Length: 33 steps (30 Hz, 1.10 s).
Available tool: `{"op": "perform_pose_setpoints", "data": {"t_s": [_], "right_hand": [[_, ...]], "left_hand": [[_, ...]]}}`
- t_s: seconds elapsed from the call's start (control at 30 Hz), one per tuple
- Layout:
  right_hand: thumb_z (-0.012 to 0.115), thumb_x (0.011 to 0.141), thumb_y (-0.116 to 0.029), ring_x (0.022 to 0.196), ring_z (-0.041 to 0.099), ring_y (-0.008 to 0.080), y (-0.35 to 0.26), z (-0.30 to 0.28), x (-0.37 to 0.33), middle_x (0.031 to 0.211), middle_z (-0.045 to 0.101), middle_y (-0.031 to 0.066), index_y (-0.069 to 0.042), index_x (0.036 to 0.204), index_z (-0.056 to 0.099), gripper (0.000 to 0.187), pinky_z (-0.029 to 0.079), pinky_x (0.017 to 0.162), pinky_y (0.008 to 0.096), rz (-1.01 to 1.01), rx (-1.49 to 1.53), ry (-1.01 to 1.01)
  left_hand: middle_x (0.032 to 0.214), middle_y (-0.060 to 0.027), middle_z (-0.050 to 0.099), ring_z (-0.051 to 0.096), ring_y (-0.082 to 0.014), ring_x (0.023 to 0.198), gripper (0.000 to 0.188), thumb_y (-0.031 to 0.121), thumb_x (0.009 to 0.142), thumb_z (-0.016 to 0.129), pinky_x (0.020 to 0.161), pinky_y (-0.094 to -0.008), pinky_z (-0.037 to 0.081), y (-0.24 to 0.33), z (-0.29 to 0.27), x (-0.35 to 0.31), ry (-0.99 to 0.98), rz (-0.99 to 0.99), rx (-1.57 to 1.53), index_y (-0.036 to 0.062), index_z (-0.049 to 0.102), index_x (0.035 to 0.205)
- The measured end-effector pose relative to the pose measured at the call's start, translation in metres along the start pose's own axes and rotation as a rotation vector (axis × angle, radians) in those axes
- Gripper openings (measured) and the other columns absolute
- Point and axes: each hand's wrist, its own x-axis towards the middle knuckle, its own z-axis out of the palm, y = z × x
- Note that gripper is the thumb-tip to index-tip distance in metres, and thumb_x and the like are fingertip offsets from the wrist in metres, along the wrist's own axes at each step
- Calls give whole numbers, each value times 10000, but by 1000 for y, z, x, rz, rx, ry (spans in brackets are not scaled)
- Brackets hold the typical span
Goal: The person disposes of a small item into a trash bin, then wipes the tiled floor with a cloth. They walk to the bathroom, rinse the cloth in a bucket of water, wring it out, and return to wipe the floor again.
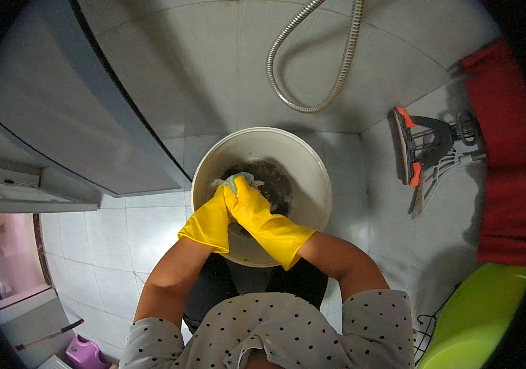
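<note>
Both my hands wear yellow rubber gloves and are pressed together over a large off-white bucket [316,184]. My left hand [214,211] and my right hand [249,206] are closed around a bunched, pale, wet-looking cloth [252,179]. Only its crumpled edge shows past the fingers, so its full shape is hidden. Below the hands, dark, murky water [280,183] covers the bottom of the bucket. The bucket stands on the floor in front of my knees.
A flexible metal shower hose [316,109] hangs in a loop beyond the bucket. Mop and broom heads [436,144] hang on the right wall beside a red cloth [506,160]. A lime-green tub [478,320] is at lower right, a purple plastic stool [84,352] at lower left, a grey door panel [72,92] at left.
</note>
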Motion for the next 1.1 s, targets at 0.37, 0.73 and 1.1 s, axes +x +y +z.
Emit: {"op": "perform_pose_setpoints", "data": {"t_s": [0.37,0.73,1.1], "right_hand": [[641,843,-504,1217,529,396,57,-97,51,1314,556,249,-16,1312,531,686,403,1039,420,379,-356,-557],[813,725,-194,1234,509,282,104,-41,69,1364,505,153,-51,1422,398,824,402,1052,359,205,182,-737],[327,1020,-395,1258,510,353,190,53,49,1373,538,163,-105,1374,500,489,353,1081,443,605,-325,-221]], "left_hand": [[1059,-114,646,633,-307,889,431,352,867,668,723,-463,549,21,27,14,1063,-200,-60,75,588,1187],[1079,-90,635,620,-250,974,392,299,874,681,784,-407,506,43,72,11,794,-86,-165,92,575,1188],[1537,-47,358,353,-282,1387,694,599,958,373,1140,-513,183,45,53,2,716,-357,-259,195,282,1515]]}}
